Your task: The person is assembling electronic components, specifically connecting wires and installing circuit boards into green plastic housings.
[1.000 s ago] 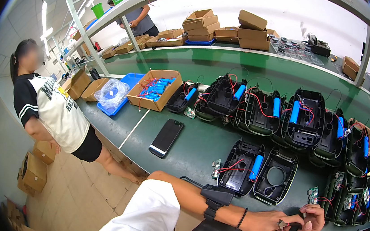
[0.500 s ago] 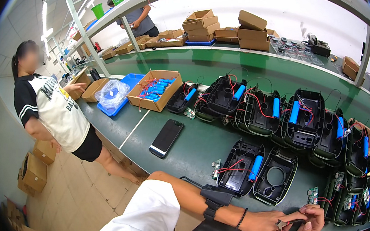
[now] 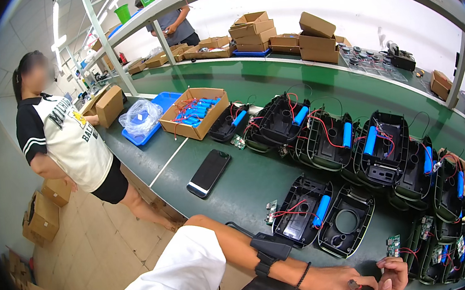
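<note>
At the lower edge my left hand [image 3: 338, 283] is closed, its fingers bent round a small dark, thin piece [image 3: 353, 285] whose kind I cannot make out. My right hand [image 3: 392, 276] is close beside it with curled fingers; anything in its grip is hidden. Beyond them sits a black plastic housing [image 3: 302, 210] with a blue cylindrical battery [image 3: 322, 210], red wires and a green circuit board [image 3: 272, 213] at its side. Next to it lies a black housing half with a round ring [image 3: 346, 221]. Another circuit board [image 3: 393, 246] lies just beyond my right hand.
Several wired housings [image 3: 323, 142] line the green bench. A phone [image 3: 209, 173], a carton of blue batteries [image 3: 194, 115] and a blue tray with a plastic bag [image 3: 142, 119] lie leftward. A co-worker [image 3: 63, 129] stands at the left holding a cardboard box [image 3: 109, 107]; another person [image 3: 177, 27] is behind.
My hands have shifted slightly, and the fingers of the left have moved away from the right fingertips. At the left, the co-worker has tilted up and shifted a cardboard box.
</note>
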### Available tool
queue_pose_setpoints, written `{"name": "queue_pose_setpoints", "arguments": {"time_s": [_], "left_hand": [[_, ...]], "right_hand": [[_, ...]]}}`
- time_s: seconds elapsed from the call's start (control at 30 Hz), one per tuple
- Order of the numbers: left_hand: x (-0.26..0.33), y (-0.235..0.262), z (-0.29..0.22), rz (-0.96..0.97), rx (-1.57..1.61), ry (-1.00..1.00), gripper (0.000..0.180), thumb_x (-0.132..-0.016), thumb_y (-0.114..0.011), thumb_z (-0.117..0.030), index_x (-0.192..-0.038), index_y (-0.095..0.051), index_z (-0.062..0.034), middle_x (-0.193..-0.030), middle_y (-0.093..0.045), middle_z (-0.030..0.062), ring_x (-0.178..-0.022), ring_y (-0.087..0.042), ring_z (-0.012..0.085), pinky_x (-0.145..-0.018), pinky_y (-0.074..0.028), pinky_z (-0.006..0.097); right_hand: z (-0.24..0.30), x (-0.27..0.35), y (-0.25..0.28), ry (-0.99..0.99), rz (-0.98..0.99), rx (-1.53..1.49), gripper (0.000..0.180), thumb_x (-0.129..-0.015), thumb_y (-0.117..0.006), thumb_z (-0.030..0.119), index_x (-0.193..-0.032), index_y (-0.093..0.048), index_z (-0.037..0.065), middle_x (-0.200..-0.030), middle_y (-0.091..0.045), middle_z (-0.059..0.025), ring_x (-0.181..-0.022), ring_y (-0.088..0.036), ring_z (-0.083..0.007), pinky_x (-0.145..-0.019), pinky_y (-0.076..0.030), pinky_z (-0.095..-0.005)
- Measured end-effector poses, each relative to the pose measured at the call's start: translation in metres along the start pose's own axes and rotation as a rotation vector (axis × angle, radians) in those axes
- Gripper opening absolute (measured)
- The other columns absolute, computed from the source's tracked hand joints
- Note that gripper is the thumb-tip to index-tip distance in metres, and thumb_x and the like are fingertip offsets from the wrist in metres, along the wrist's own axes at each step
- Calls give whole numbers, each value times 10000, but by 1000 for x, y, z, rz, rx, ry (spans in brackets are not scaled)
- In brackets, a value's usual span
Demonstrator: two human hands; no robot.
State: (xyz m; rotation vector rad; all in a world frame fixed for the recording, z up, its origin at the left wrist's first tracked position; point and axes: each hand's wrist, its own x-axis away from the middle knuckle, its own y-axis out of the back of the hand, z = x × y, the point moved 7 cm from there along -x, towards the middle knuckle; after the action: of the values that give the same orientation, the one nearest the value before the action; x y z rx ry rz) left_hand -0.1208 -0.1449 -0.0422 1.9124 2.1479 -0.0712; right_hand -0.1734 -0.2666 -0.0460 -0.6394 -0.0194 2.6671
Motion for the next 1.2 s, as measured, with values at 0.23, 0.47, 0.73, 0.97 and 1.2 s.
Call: {"name": "queue_pose_setpoints", "arguments": {"time_s": [0.23, 0.47, 0.73, 0.97, 1.2], "left_hand": [[1, 9, -9, -64, 7, 8, 668, -793, -827, -349, -1310, -537, -41, -785, -601, 79, -719, -616, 203, -596, -486, 324], [-1, 1, 4, 5, -60, -42, 544, -824, -803, -327, -1225, -573, -40, -781, -645, 106, -688, -645, 221, -589, -492, 341], [-1, 7, -6, -65, -53, -49, 579, -805, -806, -279, -1266, -529, -64, -782, -660, 108, -685, -650, 214, -588, -491, 343], [2, -1, 5, -11, -108, -86, 672, -796, -806, -254, -1360, -484, -80, -767, -626, 96, -672, -622, 197, -581, -470, 324], [-1, 4, -6, -21, -7, -4, 701, -797, -806, -258, -1383, -466, -80, -751, -604, 88, -652, -600, 193, -569, -460, 326]], "right_hand": [[-2, 1, 1, 7, -10, -17, 535, -894, -725, 415, -1082, -597, -70, -1075, -615, -194, -986, -625, -289, -900, -505, -395], [0, -1, -1, 9, 3, -18, 529, -898, -722, 413, -1076, -596, -69, -1068, -614, -193, -991, -615, -288, -922, -488, -405], [0, -1, 0, 11, -4, -25, 526, -902, -718, 410, -1073, -597, -73, -1066, -616, -192, -990, -618, -288, -920, -486, -411], [2, 1, -2, -1, 6, 14, 535, -904, -714, 419, -1078, -598, -73, -1066, -622, -190, -999, -621, -284, -919, -492, -404], [-3, 2, 3, -12, -13, -22, 541, -901, -718, 423, -1083, -598, -73, -1074, -619, -187, -1002, -620, -274, -912, -499, -387]]}}
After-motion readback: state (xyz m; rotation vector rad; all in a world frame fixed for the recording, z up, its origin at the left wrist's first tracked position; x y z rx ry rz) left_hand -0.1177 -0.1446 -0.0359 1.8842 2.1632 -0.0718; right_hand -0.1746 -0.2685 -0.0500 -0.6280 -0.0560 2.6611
